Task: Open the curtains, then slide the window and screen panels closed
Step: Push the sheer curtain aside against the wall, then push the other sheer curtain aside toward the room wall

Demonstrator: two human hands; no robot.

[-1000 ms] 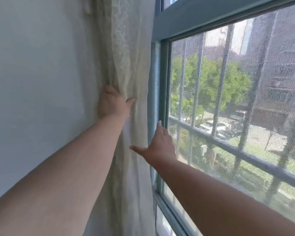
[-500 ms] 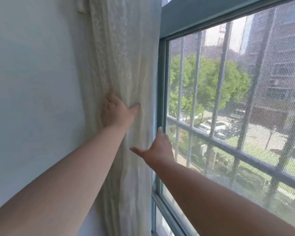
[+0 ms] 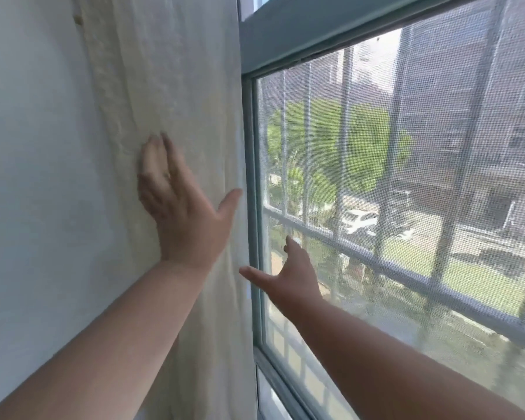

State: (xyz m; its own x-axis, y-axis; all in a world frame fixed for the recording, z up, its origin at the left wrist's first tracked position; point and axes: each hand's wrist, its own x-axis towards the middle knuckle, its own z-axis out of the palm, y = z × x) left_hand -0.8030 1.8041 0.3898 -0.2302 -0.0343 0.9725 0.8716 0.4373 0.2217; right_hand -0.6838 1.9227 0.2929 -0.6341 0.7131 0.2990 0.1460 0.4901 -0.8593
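A cream sheer curtain [image 3: 176, 86] hangs bunched against the wall left of the window. My left hand [image 3: 182, 213] lies flat and blurred on the curtain, fingers spread, gripping nothing. My right hand [image 3: 288, 275] is open with thumb out, held at the left edge of the grey-green window frame [image 3: 250, 207]. Its fingertips are hidden behind the hand, so contact with the frame cannot be told. A mesh screen panel [image 3: 406, 192] fills the window opening to the right.
A plain white wall [image 3: 37, 177] fills the left side. Metal security bars [image 3: 385, 262] run outside the screen, with trees, parked cars and buildings beyond. A thick frame beam [image 3: 315, 34] crosses above the screen.
My left hand has let go of the gathered curtain fold and now lies open and flat on it. The curtain sits closer to the frame edge. My right hand has barely moved.
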